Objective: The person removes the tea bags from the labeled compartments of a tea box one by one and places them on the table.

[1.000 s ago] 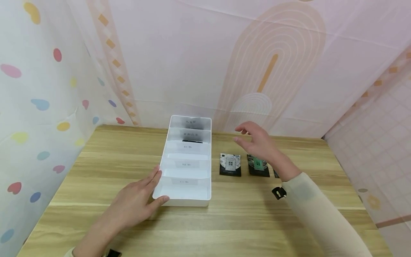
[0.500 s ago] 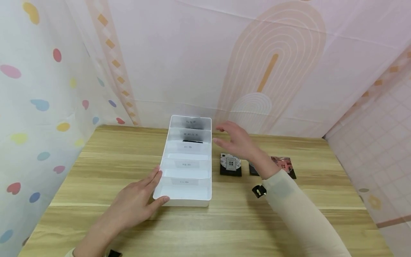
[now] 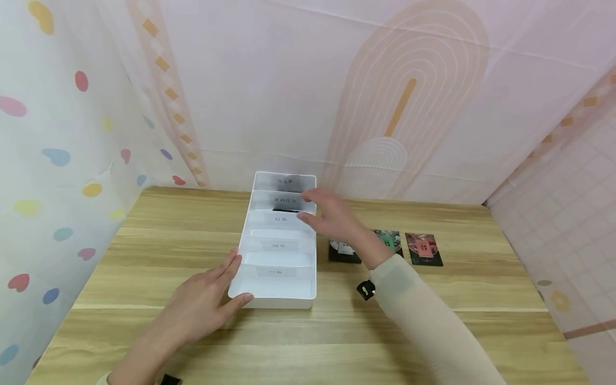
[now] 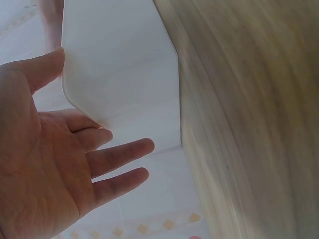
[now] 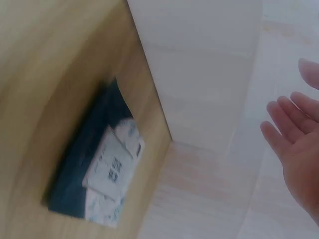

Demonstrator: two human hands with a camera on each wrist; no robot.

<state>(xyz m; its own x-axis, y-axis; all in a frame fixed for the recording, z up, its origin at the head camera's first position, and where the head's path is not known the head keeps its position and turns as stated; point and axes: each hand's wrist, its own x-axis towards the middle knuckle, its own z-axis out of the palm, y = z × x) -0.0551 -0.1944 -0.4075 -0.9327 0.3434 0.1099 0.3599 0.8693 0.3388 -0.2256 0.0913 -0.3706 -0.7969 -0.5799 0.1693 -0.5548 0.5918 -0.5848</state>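
A white divided box (image 3: 276, 302) with labelled compartments stands on the table. My left hand (image 3: 204, 299) rests on its near left corner, thumb on the front rim, fingers along the side; the left wrist view shows this hand (image 4: 55, 159) with fingers extended at the box wall (image 4: 119, 64). Over the box's right edge hovers my right hand (image 3: 332, 214), thumb and fingers apart, with nothing seen between them. A dark packet (image 3: 285, 210) shows as a thin edge inside one of the farther compartments. In the right wrist view, the right hand (image 5: 299, 134) is above the box side (image 5: 199, 74).
Right of the box lie a black-and-white packet (image 3: 344, 252), partly under my right arm, a green-labelled packet (image 3: 389, 241) and a red-labelled packet (image 3: 423, 249). The wooden table (image 3: 192, 214) meets a patterned cloth backdrop (image 3: 240, 107) behind and at both sides.
My right hand has moved left from above the packets to over the box's right edge, uncovering the red-labelled packet. The left hand and the box have stayed in place.
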